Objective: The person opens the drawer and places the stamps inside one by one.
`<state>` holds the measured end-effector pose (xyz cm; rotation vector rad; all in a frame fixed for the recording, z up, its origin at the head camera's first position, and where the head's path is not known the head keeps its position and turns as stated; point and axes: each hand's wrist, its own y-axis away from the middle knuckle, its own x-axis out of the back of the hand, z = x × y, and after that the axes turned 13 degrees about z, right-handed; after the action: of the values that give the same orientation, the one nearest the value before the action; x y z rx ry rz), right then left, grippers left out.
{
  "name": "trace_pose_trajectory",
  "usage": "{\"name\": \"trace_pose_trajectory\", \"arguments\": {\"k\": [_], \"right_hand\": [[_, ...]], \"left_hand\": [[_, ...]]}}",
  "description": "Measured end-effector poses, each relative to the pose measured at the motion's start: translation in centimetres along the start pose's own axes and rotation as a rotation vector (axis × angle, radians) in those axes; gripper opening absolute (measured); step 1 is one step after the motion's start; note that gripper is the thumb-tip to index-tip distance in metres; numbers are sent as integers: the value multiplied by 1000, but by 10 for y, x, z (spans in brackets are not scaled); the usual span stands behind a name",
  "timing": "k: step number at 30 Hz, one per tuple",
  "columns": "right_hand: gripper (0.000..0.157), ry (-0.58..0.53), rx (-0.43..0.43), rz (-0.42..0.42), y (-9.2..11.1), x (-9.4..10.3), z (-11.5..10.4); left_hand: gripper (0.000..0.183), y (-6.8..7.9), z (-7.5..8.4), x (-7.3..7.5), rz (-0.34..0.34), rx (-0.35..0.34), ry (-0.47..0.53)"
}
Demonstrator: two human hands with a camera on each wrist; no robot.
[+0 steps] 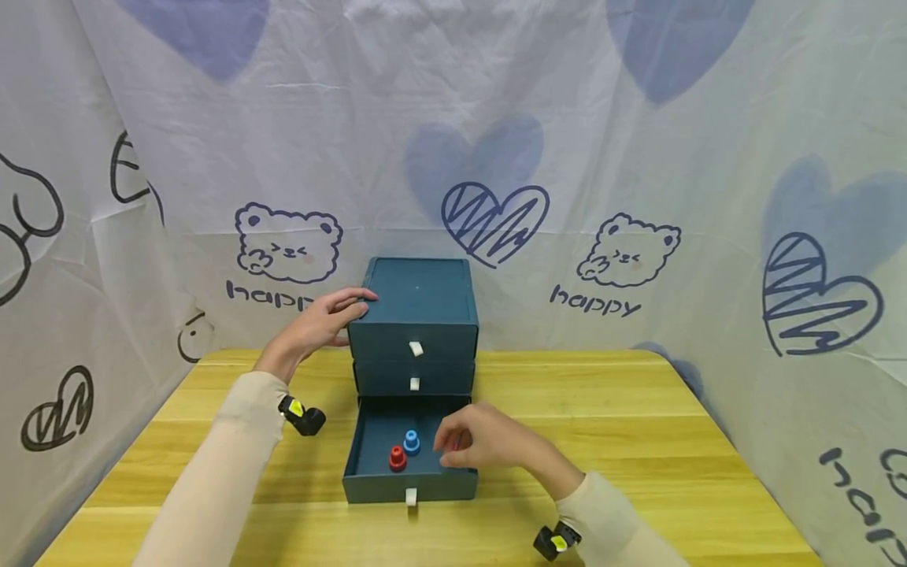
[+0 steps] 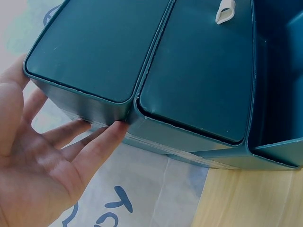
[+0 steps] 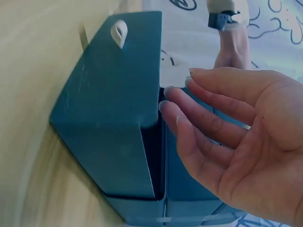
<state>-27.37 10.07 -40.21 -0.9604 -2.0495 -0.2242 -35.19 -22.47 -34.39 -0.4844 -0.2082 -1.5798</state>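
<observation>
A dark teal desktop drawer cabinet (image 1: 420, 290) has its bottom drawer (image 1: 375, 490) pulled out and its upper two drawers closed. Inside the open drawer stand a small red stepped peg (image 1: 397, 460) and a blue one (image 1: 412, 443). My left hand (image 1: 319, 324) touches the cabinet's upper left side, its fingers spread along the edge and side wall in the left wrist view. Over the right part of the open drawer hovers my right hand (image 1: 489, 437), fingers loosely bent; the right wrist view shows nothing in its grasp. A bit of colour shows behind those fingers, too hidden to identify.
Each drawer front has a white pull tab, such as the lowest one (image 1: 411, 497). The cabinet stands on a wooden table (image 1: 581, 409), near its back edge. Behind and beside it hangs a white printed cloth (image 1: 375, 165).
</observation>
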Motion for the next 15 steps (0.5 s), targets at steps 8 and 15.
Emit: {"name": "trace_pose_trajectory", "arguments": {"k": [8,15], "right_hand": [[10,27,8,45,10,-14,-13],[14,-18,1,59,16,-23,-23]], "left_hand": [[45,1,0,0,-3,8,0],[45,1,1,1,3,11,-2]]}}
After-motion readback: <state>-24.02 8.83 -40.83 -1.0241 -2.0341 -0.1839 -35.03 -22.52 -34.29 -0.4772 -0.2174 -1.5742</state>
